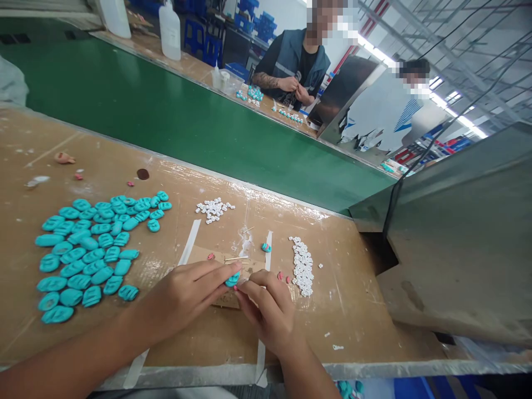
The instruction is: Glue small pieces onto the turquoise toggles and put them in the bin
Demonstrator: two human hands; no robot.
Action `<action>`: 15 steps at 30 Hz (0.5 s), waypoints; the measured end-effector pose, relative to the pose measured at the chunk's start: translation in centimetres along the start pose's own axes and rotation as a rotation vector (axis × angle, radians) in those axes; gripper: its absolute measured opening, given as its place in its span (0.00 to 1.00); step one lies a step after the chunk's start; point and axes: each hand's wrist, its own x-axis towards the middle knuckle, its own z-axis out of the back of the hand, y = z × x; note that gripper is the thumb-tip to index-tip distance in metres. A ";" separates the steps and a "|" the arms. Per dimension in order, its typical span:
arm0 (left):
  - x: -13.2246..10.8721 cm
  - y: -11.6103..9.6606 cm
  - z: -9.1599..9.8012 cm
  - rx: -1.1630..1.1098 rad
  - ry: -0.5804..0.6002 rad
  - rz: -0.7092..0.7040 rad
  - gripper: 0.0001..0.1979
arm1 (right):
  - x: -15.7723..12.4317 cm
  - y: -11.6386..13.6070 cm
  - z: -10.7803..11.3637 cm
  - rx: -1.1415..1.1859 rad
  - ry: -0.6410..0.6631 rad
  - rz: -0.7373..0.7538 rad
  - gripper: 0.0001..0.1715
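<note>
My left hand is closed, its thumb and fingers gripping a small teal shoe-like piece above a cardboard sheet. Close against that piece is my right hand, its fingertips pinched together. A speck of pink shows by those fingertips, but what they hold is too small to make out. Thin sticks lie just beyond my hands. Another teal piece with a pink mark rests near a tape strip. Small pink pieces lie to the right of my right hand, and one pink piece lies beyond my left.
Many teal pieces spread over the table's left side. White ring-like bits form one pile at the back and another on the right. A green belt runs behind. Across it, a person works; a metal panel stands right.
</note>
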 end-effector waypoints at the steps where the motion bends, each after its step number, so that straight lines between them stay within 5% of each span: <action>1: 0.0 0.0 0.1 0.006 0.013 -0.001 0.15 | 0.1 0.1 0.0 0.006 -0.008 -0.004 0.11; 5: 0.1 -0.3 0.2 0.011 0.015 0.043 0.11 | 0.6 0.8 0.1 0.169 -0.045 -0.117 0.10; 9: 0.1 -0.8 -0.3 -0.014 -0.084 0.109 0.06 | 0.9 2.1 -0.6 0.501 -0.146 -0.438 0.02; 15: -0.1 -0.9 -0.4 0.105 -0.166 0.040 0.04 | 0.8 3.3 -1.9 0.977 -0.232 -0.870 0.11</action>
